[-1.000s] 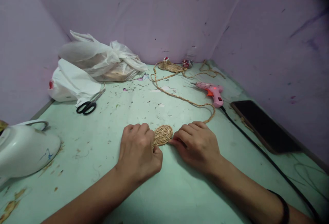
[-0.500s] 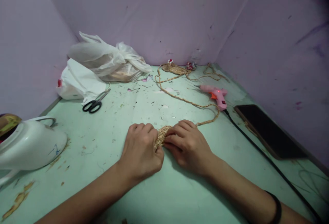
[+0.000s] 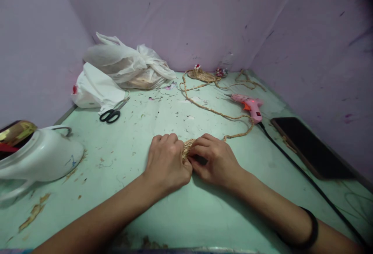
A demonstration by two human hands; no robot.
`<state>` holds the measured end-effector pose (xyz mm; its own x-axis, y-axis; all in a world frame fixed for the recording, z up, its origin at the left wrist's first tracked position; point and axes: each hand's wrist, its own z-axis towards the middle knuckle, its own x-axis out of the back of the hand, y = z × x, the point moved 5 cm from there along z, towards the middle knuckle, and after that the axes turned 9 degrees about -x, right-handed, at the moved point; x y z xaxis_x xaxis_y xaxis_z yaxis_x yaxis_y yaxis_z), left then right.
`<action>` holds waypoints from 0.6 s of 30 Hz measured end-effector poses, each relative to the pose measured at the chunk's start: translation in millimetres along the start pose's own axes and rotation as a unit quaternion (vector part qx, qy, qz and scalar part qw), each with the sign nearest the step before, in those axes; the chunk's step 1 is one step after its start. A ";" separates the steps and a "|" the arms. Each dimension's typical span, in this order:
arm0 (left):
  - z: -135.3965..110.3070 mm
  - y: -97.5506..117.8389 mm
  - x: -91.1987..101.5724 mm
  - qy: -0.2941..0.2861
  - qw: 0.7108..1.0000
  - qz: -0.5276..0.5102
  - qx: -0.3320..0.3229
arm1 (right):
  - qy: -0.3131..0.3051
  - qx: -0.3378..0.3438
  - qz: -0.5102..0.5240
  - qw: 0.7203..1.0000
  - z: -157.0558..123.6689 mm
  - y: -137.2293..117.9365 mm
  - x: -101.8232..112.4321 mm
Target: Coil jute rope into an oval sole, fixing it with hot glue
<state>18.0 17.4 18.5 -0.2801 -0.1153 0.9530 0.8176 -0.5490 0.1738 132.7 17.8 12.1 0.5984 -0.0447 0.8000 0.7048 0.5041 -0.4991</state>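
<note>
A small piece of coiled, braided straw rope (image 3: 188,148) lies between my two hands, most of it covered by fingers. My left hand (image 3: 169,164) is closed around its left part, knuckles up. From the other side my right hand (image 3: 215,158) pinches the piece's right edge with thumb and fingers. A braided rope tail (image 3: 239,135) comes out beyond my right hand and loops back across the table. Past the rope's bend lies a pink glue gun (image 3: 249,106) with a red light glowing on it.
Black-handled scissors (image 3: 110,115) lie beside a white cloth (image 3: 101,86) and a tied plastic bag (image 3: 131,65). At left sits a white pitcher (image 3: 55,156). A woven sole-shaped piece (image 3: 204,76) rests by the wall. A phone (image 3: 311,147) and a black cord (image 3: 294,164) are at right.
The view has shifted slightly, so everything sits a little further right. My right fingers have moved closer to my left hand, and less of the straw piece shows between them.
</note>
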 end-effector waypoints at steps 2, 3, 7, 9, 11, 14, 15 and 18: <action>0.9 -0.9 -0.2 -0.001 1.000 -0.003 0.004 | -0.003 -0.005 0.002 1.000 1.6 0.2 0.2; 1.2 -0.7 0.2 0.000 1.000 -0.003 0.002 | -0.003 -0.007 0.001 1.000 2.1 -0.2 0.3; 0.7 -0.3 3.1 0.007 1.000 -0.002 -0.007 | -0.014 -0.019 -0.032 0.999 2.2 -3.8 -1.0; -0.9 -1.7 3.3 0.002 1.000 -0.006 -0.005 | -0.006 -0.031 -0.051 0.998 1.4 -4.2 -0.7; -2.5 -3.3 2.7 -0.006 1.000 -0.021 -0.009 | 0.011 -0.017 -0.053 0.998 0.5 -5.2 1.1; -3.0 -6.5 5.0 -0.012 0.998 -0.056 -0.040 | -0.001 0.034 -0.023 0.999 -0.8 -7.8 1.3; -2.3 -8.3 7.4 -0.017 0.996 -0.071 -0.059 | -0.015 0.039 -0.016 0.999 -0.9 -8.0 0.5; 0.7 -17.5 17.2 -0.065 0.977 -0.157 -0.126 | -0.035 0.003 -0.028 0.999 -0.4 -6.4 -1.1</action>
<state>-0.7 25.6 32.1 -0.4169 0.1885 0.8892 0.5471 -0.7292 0.4111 127.6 14.3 14.3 0.5299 -0.0129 0.8480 0.7342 0.5075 -0.4510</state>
